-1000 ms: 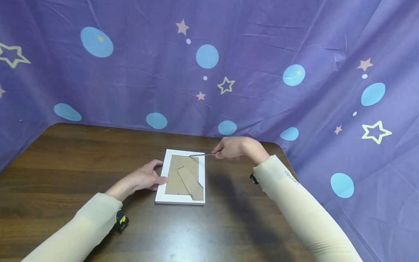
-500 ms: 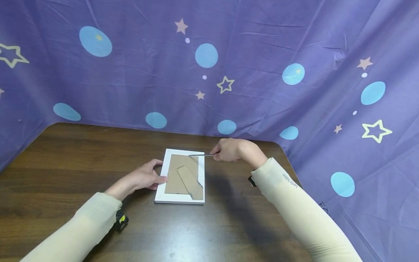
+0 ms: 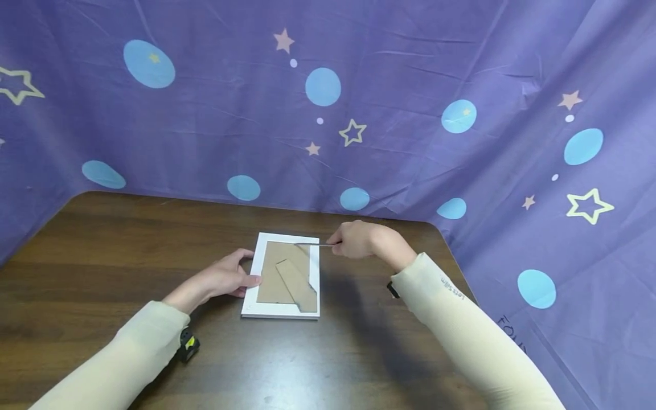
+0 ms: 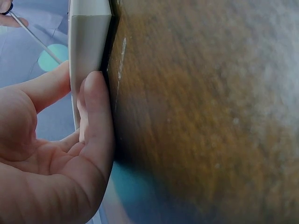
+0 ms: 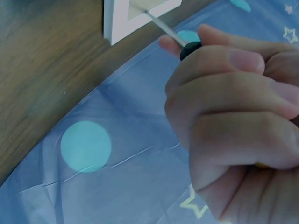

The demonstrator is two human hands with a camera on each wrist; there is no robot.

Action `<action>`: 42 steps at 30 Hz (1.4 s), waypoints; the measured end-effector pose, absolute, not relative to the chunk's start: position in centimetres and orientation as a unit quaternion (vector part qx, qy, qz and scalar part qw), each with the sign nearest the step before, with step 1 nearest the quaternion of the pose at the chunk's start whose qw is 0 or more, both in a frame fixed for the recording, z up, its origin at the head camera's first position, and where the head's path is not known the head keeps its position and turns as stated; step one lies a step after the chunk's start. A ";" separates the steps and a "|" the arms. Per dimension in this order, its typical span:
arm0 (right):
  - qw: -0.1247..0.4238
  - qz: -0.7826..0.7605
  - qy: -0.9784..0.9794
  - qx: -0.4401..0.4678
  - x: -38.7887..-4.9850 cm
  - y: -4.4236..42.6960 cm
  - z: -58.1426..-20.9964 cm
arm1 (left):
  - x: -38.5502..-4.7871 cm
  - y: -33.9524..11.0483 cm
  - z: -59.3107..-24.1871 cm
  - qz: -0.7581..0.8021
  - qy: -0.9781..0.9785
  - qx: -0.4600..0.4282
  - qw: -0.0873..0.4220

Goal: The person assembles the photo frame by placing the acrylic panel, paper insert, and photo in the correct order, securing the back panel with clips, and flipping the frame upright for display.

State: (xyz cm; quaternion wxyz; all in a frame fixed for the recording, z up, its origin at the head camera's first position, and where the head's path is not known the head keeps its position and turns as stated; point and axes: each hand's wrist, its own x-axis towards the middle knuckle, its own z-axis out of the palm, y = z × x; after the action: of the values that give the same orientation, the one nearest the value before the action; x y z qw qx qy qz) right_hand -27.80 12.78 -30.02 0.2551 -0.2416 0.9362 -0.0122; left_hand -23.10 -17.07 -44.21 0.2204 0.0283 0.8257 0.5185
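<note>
A white picture frame (image 3: 262, 309) lies face down on the table, its brown backing board (image 3: 270, 279) and slanted stand leg (image 3: 297, 285) showing. My left hand (image 3: 225, 277) grips the frame's left side, thumb on top of the border; in the left wrist view the other fingers (image 4: 97, 100) lie against the side edge. My right hand (image 3: 360, 239) holds a screwdriver (image 5: 164, 26) with fingers curled round its handle, mostly hidden. The thin metal shaft reaches leftward over the border, its tip at the top edge of the backing; whether it sits under the board I cannot tell.
The dark wooden table (image 3: 154, 245) has rounded far corners. A purple curtain (image 3: 400, 102) with stars and blue dots hangs behind it and along the right side. Dark straps with devices (image 3: 188, 344) sit at both wrists.
My right hand has come slightly lower and nearer to me, and the screwdriver's shaft lies flatter. The left hand and frame stay nearly in place.
</note>
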 end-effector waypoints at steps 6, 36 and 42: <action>0.208 0.013 0.947 -0.243 -25.7 12.4 -31.3 | -23.1 -16.9 -44.4 0.522 0.824 0.029 0.220; 0.004 0.064 0.983 -0.174 -17.9 10.2 -39.5 | -23.1 -17.0 -44.2 0.512 0.831 0.029 0.217; -0.060 0.120 0.973 -0.188 -16.8 9.6 -41.2 | -23.0 -16.9 -44.0 0.518 0.826 0.029 0.218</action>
State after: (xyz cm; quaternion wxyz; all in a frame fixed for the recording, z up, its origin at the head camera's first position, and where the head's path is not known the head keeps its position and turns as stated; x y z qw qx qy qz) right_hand -16.78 9.56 -41.20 -0.0604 -0.1876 0.9731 0.1196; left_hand -23.00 -16.92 -44.05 0.2181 0.0287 0.8265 0.5182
